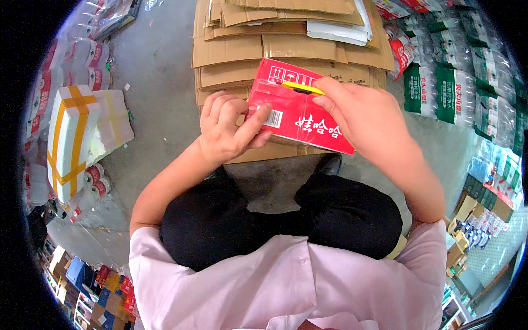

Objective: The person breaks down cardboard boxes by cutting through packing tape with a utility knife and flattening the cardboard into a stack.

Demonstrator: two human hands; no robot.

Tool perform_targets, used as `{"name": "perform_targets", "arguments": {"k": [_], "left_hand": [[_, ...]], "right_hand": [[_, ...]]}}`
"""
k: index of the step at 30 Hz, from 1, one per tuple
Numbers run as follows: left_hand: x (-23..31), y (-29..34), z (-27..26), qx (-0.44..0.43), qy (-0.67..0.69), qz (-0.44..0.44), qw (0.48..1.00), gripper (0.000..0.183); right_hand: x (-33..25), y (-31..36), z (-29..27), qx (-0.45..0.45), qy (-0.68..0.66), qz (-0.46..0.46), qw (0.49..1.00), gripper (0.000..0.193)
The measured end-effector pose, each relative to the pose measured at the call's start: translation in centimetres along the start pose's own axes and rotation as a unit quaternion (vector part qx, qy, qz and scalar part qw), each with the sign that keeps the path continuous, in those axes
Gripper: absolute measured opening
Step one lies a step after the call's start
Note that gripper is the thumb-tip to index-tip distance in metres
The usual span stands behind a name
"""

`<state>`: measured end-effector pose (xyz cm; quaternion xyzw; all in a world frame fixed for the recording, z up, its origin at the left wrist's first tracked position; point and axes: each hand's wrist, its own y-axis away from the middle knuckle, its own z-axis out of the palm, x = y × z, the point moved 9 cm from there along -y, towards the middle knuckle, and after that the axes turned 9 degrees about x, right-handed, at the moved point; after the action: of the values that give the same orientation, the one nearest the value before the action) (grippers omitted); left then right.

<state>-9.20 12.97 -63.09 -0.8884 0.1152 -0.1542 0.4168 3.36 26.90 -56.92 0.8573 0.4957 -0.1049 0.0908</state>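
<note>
From the head camera: I'd judge the cut goes best with the red carton point(297, 113) braced firm and the yellow utility knife point(302, 88) kept shallow along its top edge. My left hand point(228, 129) curls around the carton's near-left corner, over the flattened cardboard stack point(231, 52). My right hand point(363, 118) pinches the knife.
</note>
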Motion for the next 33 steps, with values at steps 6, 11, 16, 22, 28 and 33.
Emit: {"name": "perform_targets", "arguments": {"k": [6, 11, 16, 22, 28, 33], "left_hand": [[-0.8, 0.7, -0.1, 0.014, 0.011, -0.014, 1.0, 0.042], [-1.0, 0.8, -0.1, 0.017, 0.024, -0.022, 0.999, 0.042], [-1.3, 1.0, 0.2, 0.03, 0.019, -0.029, 0.999, 0.041], [-1.2, 0.1, 0.7, 0.016, 0.002, -0.017, 1.0, 0.039], [-1.1, 0.3, 1.1, 0.009, 0.0, 0.006, 1.0, 0.043], [-1.2, -0.3, 1.5, -0.007, -0.003, 0.013, 1.0, 0.043]], "right_hand": [[-1.5, -1.8, 1.5, -0.015, 0.026, -0.036, 0.999, 0.023], [-2.3, -3.0, 2.1, -0.016, 0.015, -0.052, 0.998, 0.024], [-2.7, -3.5, 2.6, -0.027, 0.033, -0.046, 0.998, 0.024], [-2.6, -3.0, 2.5, -0.075, 0.077, -0.013, 0.994, 0.017], [-0.5, -0.9, 2.2, -0.1, 0.071, 0.0, 0.992, 0.015], [0.9, 1.0, 1.9, -0.09, 0.077, 0.004, 0.993, 0.016]]}}
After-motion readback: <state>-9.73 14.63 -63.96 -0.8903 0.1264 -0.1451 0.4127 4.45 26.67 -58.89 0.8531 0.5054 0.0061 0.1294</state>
